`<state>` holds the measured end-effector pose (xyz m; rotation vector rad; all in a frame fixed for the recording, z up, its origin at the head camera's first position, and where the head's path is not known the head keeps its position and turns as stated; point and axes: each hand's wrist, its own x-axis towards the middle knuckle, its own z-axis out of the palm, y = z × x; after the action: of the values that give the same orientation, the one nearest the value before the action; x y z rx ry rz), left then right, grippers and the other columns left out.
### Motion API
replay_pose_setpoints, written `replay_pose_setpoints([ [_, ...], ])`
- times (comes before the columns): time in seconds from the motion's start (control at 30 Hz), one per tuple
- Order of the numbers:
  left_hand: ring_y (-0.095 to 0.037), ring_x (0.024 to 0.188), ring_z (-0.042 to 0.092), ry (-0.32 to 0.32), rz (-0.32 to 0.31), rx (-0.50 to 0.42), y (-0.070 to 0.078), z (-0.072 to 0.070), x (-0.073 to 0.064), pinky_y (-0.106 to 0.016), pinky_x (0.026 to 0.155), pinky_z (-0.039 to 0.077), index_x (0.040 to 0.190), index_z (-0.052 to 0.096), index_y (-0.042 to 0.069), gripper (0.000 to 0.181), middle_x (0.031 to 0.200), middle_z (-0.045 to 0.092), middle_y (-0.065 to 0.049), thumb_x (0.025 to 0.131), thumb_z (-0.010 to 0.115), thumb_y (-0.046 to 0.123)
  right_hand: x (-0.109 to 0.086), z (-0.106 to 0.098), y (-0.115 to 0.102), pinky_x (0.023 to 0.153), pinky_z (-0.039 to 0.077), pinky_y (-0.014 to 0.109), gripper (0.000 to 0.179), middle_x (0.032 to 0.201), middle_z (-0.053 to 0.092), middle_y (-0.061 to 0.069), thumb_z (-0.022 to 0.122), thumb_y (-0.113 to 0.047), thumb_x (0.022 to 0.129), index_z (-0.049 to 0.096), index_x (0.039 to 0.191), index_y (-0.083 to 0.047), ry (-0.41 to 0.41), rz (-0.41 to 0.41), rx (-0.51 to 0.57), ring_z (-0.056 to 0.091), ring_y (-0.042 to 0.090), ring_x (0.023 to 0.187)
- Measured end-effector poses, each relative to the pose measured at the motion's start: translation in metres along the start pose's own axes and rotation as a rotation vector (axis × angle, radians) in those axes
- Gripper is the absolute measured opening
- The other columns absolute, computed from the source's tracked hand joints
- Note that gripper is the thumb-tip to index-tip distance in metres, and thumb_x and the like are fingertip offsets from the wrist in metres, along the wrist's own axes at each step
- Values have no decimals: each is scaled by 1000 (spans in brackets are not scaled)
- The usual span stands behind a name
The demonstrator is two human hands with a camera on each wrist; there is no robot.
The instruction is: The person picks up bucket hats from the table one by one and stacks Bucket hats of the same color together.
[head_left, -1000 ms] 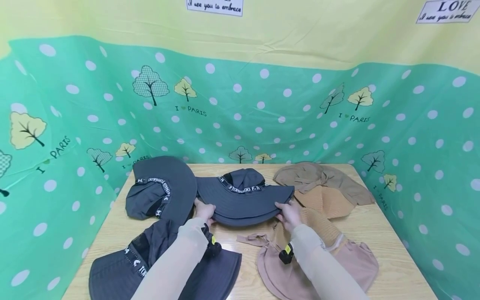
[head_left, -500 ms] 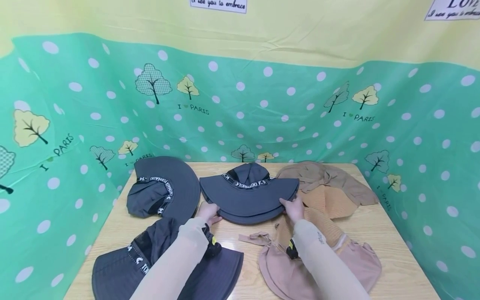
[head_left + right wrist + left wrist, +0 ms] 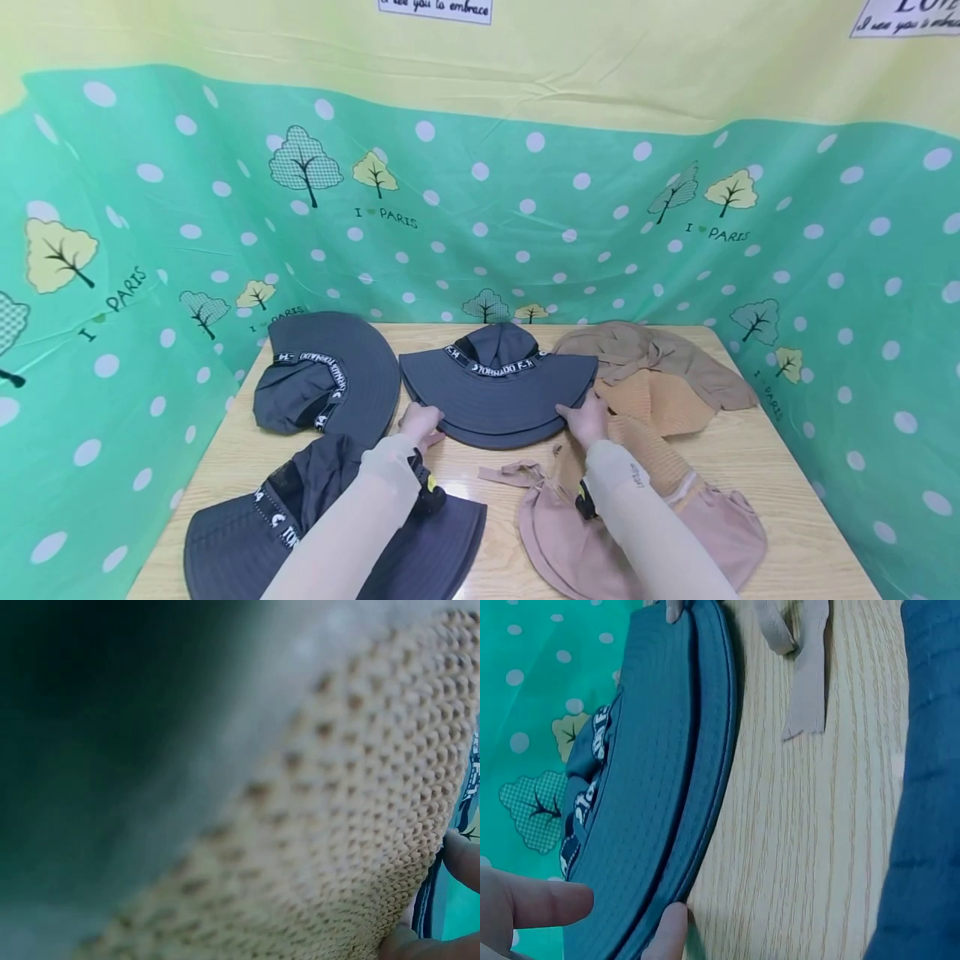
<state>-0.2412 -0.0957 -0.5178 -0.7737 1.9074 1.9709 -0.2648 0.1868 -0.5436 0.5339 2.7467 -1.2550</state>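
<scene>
A dark wide-brimmed sun hat (image 3: 495, 396) with a lettered band lies at the back middle of the table, brim toward me. My left hand (image 3: 421, 423) is at the brim's left end; in the left wrist view its thumb (image 3: 667, 934) touches the brim edge, and a straight finger (image 3: 551, 898) lies apart from it. My right hand (image 3: 588, 417) pinches the brim's right end, with a finger and thumb on either side of the brim in the right wrist view. Knitted tan cloth (image 3: 360, 795) hides most of that view.
Two more dark sun hats lie at left, one behind (image 3: 352, 358) and one in front (image 3: 232, 533). At right are a brown-and-tan hat (image 3: 667, 400) and a pinkish-tan hat (image 3: 720, 525) with a tie strap (image 3: 517, 475). A green dotted curtain (image 3: 480, 233) surrounds the table.
The dark hat has shifted slightly back and right and settled, its crown now more visible. My left hand has moved slightly right over the last half second.
</scene>
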Motion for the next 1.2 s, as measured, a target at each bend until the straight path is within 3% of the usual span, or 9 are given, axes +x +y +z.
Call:
replay_pose_setpoints([
  [0.17,-46,141,22,32,-3,27,-1,4,3,-46,108,47,153,12,-10,69,151,-9,-36,93,46,-3,2,1,2,116,30,59,81,148,27,43,66,-25,95,22,149,15,-19,-8,-55,30,54,138],
  [0.43,-46,140,23,54,-7,32,-2,5,2,-49,109,46,154,9,-9,73,150,-12,-37,92,47,-2,2,-5,-2,113,36,58,70,141,38,41,65,-26,94,36,142,17,-39,-34,-131,39,51,133],
  [0.57,-47,135,24,86,-2,100,0,7,-5,-50,108,45,153,9,-8,76,147,-2,-37,92,52,5,-2,-12,-6,111,38,57,67,141,36,41,65,-24,95,39,139,19,-3,-88,-182,40,50,132],
  [0.67,-50,134,18,134,20,160,4,10,-14,-55,113,35,154,10,-4,80,146,5,-36,90,56,11,-4,-23,-7,115,34,57,66,146,34,40,63,-21,96,36,142,18,-10,-113,-103,36,51,137],
  [0.77,-48,133,18,158,58,122,7,15,-18,-56,114,30,155,16,3,77,148,10,-34,91,58,14,-3,-39,-5,115,34,56,63,148,37,35,60,-19,97,36,145,14,-41,-92,56,36,48,138],
  [0.83,-39,126,34,134,89,17,8,20,-17,-47,108,39,153,25,3,68,147,20,-31,93,56,11,-1,-52,-1,115,35,54,61,149,39,32,57,-18,98,34,148,10,-53,-57,186,38,46,138],
  [0.9,-26,107,47,71,99,-93,9,27,-17,-34,96,47,149,34,0,56,141,32,-26,96,52,9,2,-64,5,111,41,50,60,147,43,30,56,-18,99,34,148,8,-21,-19,284,44,43,134],
  [1.0,-13,87,51,-39,81,-233,9,35,-18,-24,83,51,145,40,-4,47,137,44,-21,101,47,8,6,-83,17,106,45,42,58,145,46,27,53,-19,100,34,150,5,56,40,388,48,38,129],
  [1.2,-32,116,53,-174,53,-339,7,52,-26,-42,110,46,147,36,-7,47,145,38,-27,104,42,10,7,-114,45,113,38,43,59,154,38,23,53,-19,98,34,152,0,246,187,555,40,36,136],
])
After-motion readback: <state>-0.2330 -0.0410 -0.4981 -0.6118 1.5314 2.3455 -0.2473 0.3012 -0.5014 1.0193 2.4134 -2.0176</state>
